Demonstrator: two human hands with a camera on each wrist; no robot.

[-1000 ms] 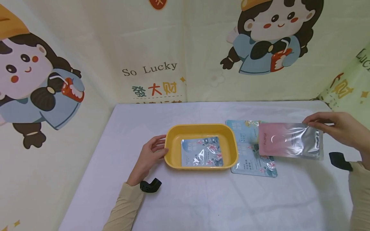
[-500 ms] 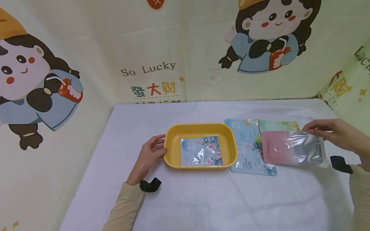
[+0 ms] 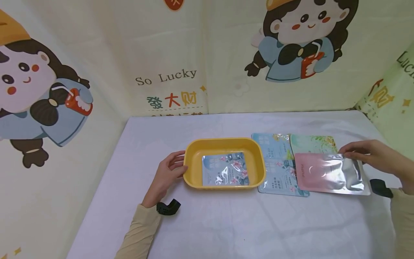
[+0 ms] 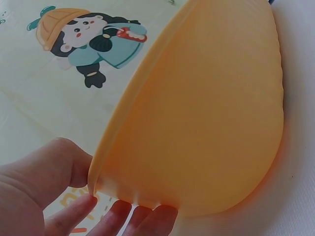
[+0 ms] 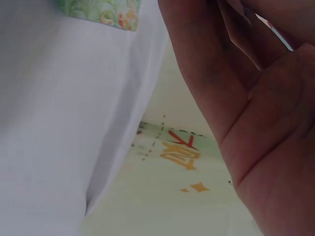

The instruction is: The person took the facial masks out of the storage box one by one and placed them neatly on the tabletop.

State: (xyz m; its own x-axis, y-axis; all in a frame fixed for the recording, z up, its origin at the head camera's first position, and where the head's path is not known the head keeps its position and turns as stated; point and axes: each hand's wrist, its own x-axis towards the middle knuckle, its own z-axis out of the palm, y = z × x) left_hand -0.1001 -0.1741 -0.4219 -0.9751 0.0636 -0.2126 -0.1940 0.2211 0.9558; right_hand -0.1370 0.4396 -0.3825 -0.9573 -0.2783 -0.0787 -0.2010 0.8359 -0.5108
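My right hand (image 3: 376, 154) pinches the upper right edge of a pink-and-silver sheet mask packet (image 3: 326, 172), thumb in front. The packet overlaps a green flowered packet (image 3: 313, 144) and the right side of blue flowered packets (image 3: 278, 176). My left hand (image 3: 166, 176) holds the left end of a yellow tray (image 3: 224, 143). In the left wrist view, the thumb is at the rim and fingertips (image 4: 165, 214) touch the tray's end wall (image 4: 197, 137). Inside the tray lies another blue flowered packet (image 3: 225, 169). The right wrist view shows the palm (image 5: 275, 128) and a corner of the green packet (image 5: 106, 12).
A white cloth (image 3: 226, 223) covers the table. Behind it hangs a cream backdrop (image 3: 226, 97) with cartoon figures and lettering. A black wrist camera (image 3: 169, 208) sits on the left wrist, another wrist camera (image 3: 381, 188) on the right.
My right hand has brought the pink-and-silver packet down towards me and slightly right, uncovering more of the green packet behind it. The left hand and the tray have stayed in place.
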